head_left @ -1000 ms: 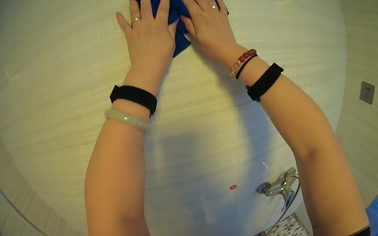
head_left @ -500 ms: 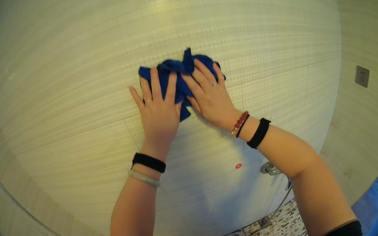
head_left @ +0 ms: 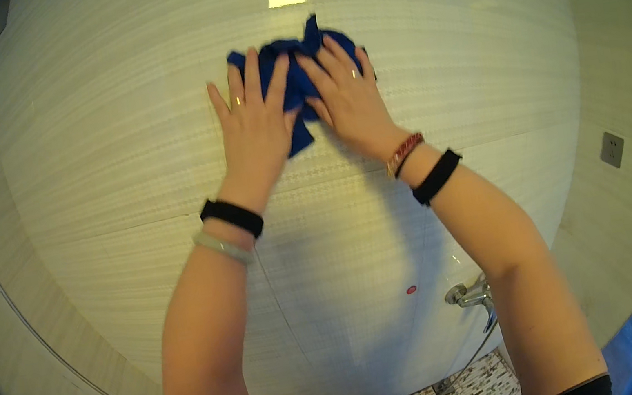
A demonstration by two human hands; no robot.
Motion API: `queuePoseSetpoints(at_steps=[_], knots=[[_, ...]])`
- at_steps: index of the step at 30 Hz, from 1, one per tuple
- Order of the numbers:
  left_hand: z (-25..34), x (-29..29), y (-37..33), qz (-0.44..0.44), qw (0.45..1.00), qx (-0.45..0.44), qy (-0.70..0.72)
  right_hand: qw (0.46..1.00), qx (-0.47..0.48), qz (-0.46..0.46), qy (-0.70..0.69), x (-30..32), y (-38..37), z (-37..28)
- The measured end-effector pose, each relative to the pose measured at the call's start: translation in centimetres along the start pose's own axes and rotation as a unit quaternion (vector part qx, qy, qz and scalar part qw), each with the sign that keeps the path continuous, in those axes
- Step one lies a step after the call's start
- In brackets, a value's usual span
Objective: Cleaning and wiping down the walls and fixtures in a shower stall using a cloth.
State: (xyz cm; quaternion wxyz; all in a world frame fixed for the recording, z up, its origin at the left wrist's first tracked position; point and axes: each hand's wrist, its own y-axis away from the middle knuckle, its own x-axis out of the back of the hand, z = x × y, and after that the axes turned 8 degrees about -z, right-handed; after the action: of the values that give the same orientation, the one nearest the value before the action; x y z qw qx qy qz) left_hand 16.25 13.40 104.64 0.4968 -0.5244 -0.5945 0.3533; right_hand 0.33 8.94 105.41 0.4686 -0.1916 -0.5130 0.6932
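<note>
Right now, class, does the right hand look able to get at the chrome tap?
Probably yes: the right hand would first have to leave the blue cloth against the wall and come down. The chrome tap sits lower, partly hidden by the right arm; nothing else visible seems in the way.

You are pressing matt cloth (head_left: 297, 85) onto a glossy, finely textured wall (head_left: 110, 147); on the left you are wearing a smooth bangle (head_left: 222, 248), while at near right a polished metal tap (head_left: 475, 295) is gleaming.
</note>
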Motion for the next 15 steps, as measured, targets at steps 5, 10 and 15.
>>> queuePoseSetpoints(at_steps=[5,10,15], knots=[[-4.8,1.3,-6.4,0.077,0.996,-0.004,-0.049,0.992,0.020,0.120,0.031,-0.4,-8.2,0.8],[-6.5,1.0,-7.5,0.117,0.991,-0.019,-0.063,0.985,0.013,0.162,0.055,-1.3,-10.0,0.5],[-6.3,0.3,-5.0,0.131,0.989,-0.015,-0.063,0.989,0.015,0.148,0.018,-1.8,-8.0,-1.0]])
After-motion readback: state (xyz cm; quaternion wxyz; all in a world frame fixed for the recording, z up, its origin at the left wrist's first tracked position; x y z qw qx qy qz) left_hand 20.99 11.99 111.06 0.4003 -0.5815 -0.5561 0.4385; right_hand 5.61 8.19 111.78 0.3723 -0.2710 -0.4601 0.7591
